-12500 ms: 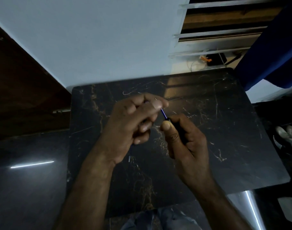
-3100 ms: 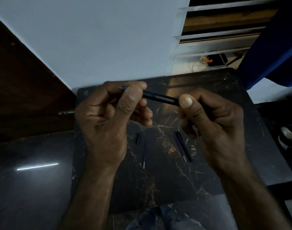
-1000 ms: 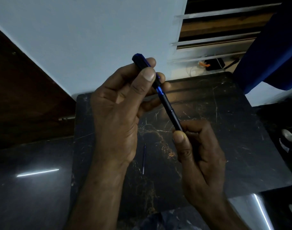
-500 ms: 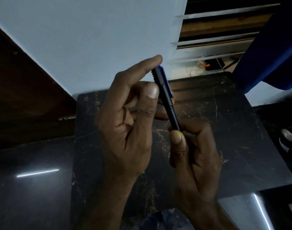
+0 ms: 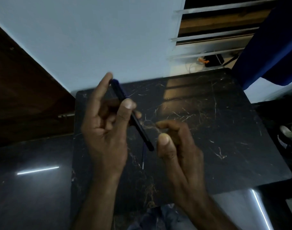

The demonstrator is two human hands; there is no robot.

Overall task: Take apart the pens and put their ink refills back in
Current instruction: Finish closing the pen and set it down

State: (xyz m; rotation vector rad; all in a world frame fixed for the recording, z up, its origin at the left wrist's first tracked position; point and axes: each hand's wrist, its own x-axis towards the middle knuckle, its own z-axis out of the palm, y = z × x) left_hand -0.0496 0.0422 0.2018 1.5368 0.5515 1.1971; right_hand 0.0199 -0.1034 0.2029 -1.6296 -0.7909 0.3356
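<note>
A dark pen with a blue cap end slants from upper left to lower right above the black marble table. My left hand grips it, thumb across the barrel and forefinger against the cap. My right hand sits just right of the pen's lower tip, fingers curled and slightly apart, not touching the pen; nothing shows in them. A thin blue ink refill lies on the table under the pen, partly hidden by my hands.
A white wall rises behind the table, with a slatted window at the upper right and a blue cloth hanging beside it. Dark wood panelling is on the left. Shoes lie on the floor at the right.
My right hand has let go of the pen's lower end and drawn slightly right. My left hand now holds the pen alone, lowered a little over the table.
</note>
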